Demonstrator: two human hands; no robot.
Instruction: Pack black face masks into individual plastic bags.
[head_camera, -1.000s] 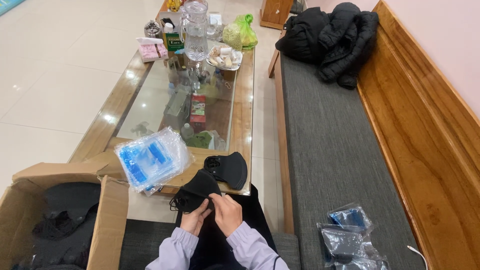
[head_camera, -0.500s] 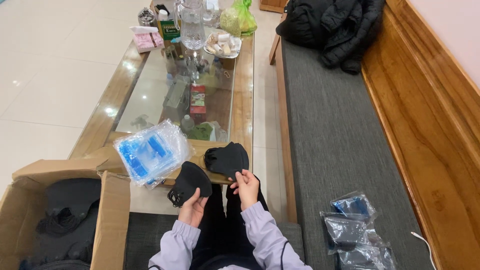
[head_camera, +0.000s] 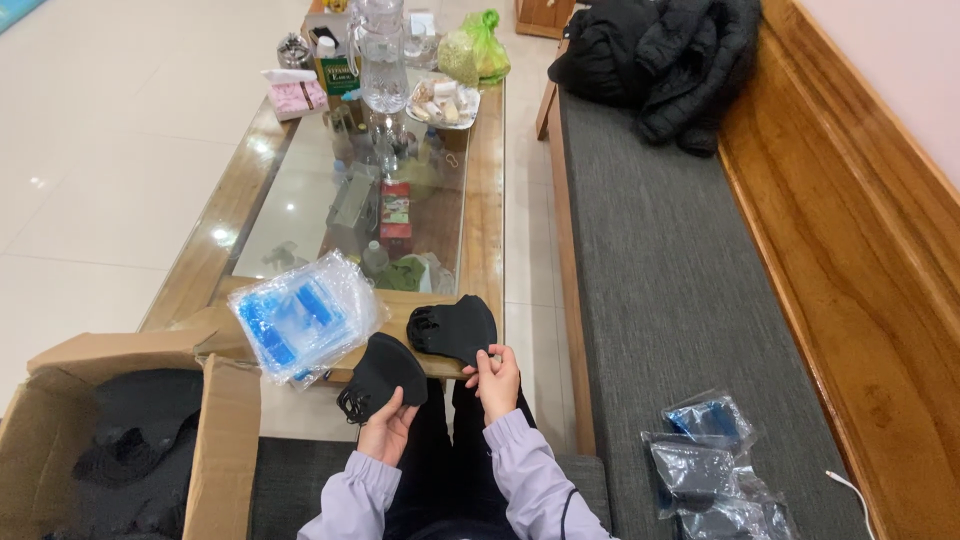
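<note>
Black mask (head_camera: 383, 372), earlier gripped by both hands, now sits in left hand's (head_camera: 384, 432) pinching grip; right hand (head_camera: 497, 380) pinches a second mask (head_camera: 455, 329).

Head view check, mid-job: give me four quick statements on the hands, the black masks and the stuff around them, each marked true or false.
1. The left hand holds a black mask. True.
2. The right hand touches the second black mask. True.
3. The cardboard box sits on the bench. False: it stands left of the person, beside the glass-topped table.
4. The stack of clear bags lies on the floor. False: it lies on the table's near end.
</note>
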